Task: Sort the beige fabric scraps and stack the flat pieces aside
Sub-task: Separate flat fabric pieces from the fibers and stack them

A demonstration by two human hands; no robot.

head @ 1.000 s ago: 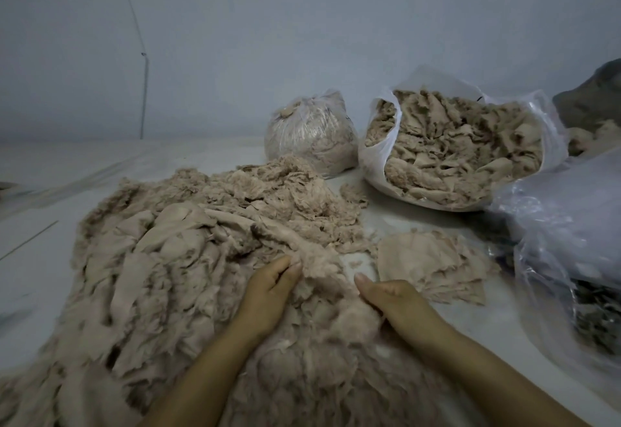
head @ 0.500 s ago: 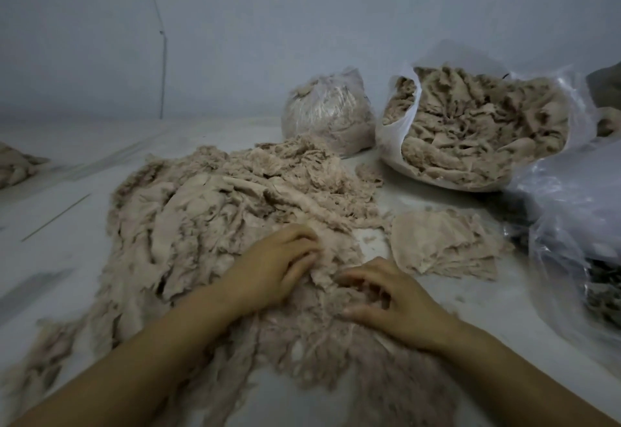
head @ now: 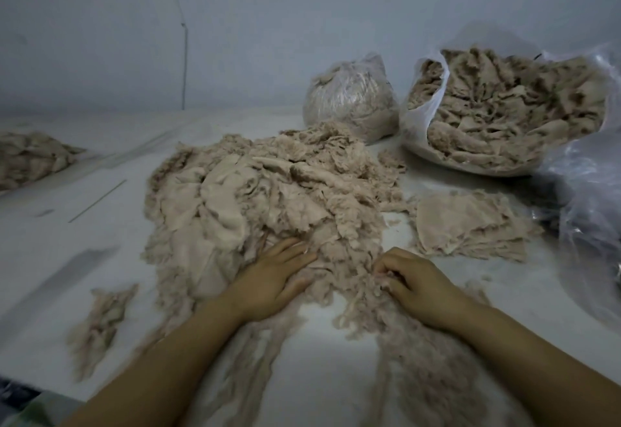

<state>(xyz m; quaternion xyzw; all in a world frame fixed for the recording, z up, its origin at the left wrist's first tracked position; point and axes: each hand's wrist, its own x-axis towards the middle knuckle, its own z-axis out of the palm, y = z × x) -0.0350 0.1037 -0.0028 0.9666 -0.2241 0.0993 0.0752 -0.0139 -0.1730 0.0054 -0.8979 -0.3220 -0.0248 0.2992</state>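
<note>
The left hand lies flat, palm down, fingers straight and pointing far-right, pressing the near edge of the heap of beige scraps. The right hand is on the heap's near-right fringe with fingers curled inward, pinching a tuft of frayed scrap between thumb and fingertips. The heap sits mid-bench, its long axis running from near-left to far-right, with ragged strands trailing toward the near edge between the forearms. The stack of flat pieces lies just right of the heap, apart from it by a narrow strip of bare surface; its long axis runs left to right and the layers lie roughly level. Far-right stands an open white bag filled with scraps, beside it a closed clear bag, and crumpled clear plastic at the right edge. A small clump lies near-left, and another pile far-left. Against half a second ago, the left hand has flattened from a curved hold and shifted nearer, the right hand has closed tighter on the fringe, and the view has swung left, exposing the near-left clump.
</note>
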